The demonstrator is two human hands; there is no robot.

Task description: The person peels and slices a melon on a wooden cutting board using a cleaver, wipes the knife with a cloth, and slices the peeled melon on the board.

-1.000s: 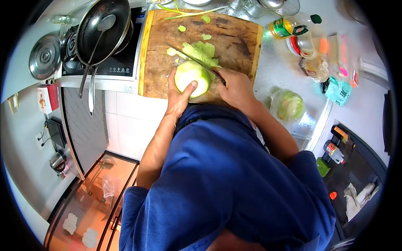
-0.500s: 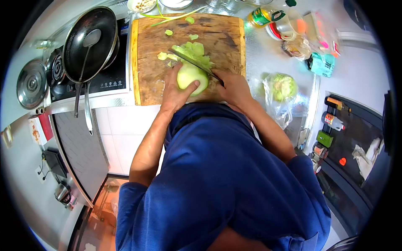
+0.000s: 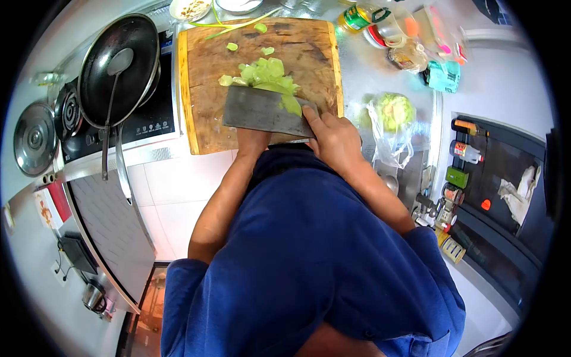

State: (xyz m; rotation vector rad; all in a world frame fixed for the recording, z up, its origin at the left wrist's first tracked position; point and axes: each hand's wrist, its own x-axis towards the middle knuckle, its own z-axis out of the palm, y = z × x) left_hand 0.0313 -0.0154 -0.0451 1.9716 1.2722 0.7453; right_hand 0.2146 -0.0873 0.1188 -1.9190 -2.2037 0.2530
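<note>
My right hand (image 3: 338,140) is closed on a cleaver (image 3: 256,112), its broad grey blade turned flat toward me over the near part of the wooden cutting board (image 3: 208,53). A scrap of light green peel (image 3: 291,105) clings to the blade near the handle. My left hand (image 3: 254,141) is below the blade, which hides its fingers. The round pale green vegetable, seen earlier in that hand, is hidden too. Just beyond the cleaver lies a pile of green peelings (image 3: 263,71), with several small pieces farther up the board.
A wok (image 3: 95,83) with a ladle (image 3: 121,62) in it stands on the stove at left. Green onion stalks (image 3: 238,26) cross the board's far edge. On the right counter are an oil bottle (image 3: 355,18) and a bagged light green vegetable (image 3: 395,112).
The cleaver has turned from edge-on to flat and moved toward me, now covering the round vegetable and my left fingers. The whole view has shifted slightly.
</note>
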